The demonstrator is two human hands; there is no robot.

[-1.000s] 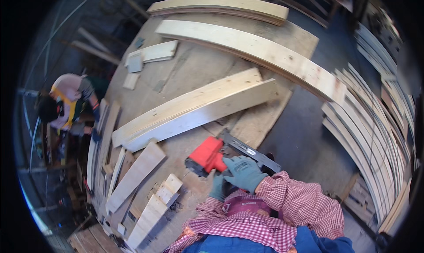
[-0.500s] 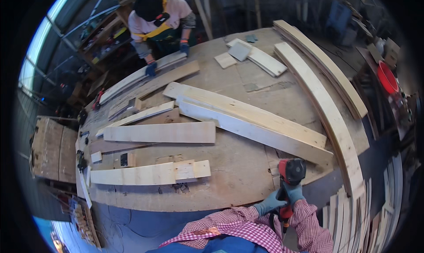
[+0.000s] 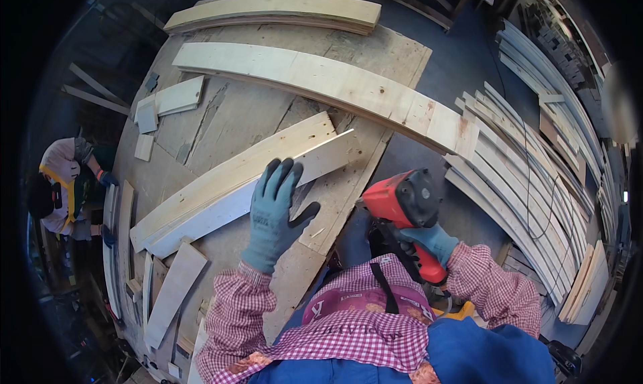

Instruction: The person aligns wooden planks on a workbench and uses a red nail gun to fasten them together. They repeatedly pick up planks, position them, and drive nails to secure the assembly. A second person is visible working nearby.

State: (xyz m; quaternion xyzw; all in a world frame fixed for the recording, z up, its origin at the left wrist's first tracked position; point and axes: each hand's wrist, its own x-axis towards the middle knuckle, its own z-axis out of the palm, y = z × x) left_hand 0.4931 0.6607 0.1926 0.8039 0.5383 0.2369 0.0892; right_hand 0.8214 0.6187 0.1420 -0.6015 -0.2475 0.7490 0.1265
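My right hand, in a grey-blue glove, is wrapped round the handle of a red and black nail gun. The tool is held beside the table's edge, its nose pointing left toward the tabletop. With fingers stretched up and thumb apart, my left hand is open and holds nothing. It is in front of a pale board on edge and hides part of it. Against that board's far side lies a wider wooden plank. Whether the left glove touches the board I cannot tell.
A long curved laminated beam overhangs the table's right edge; another curved stack lies beyond. Several wood strips are piled at the right. Short boards lie at lower left. A co-worker handles boards at the far left.
My view has swung to the right. The left hand has let go of the nail gun area and is now raised, open, by the boards. The right hand still holds the nail gun, now turned sideways.
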